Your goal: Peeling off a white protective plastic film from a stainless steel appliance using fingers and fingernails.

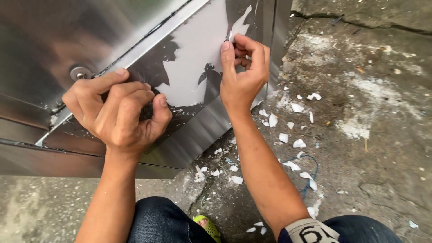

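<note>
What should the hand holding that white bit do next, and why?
Probably pull the pinched flap downward, slowly. The right hand grips a loose edge of the white film, which still covers a big patch of the metal panel, while the left hand presses nearby. Torn scraps suggest it rips easily.

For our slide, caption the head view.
Right hand pinches white protective film off a shiny steel panel; left hand picks beside it.

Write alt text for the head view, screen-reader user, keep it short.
Two bare hands peel white protective film off a shiny metal panel: the right hand pinches a film edge, the left hand presses its fingertips against the panel. Torn white film scraps litter the concrete ground beside it.
</note>
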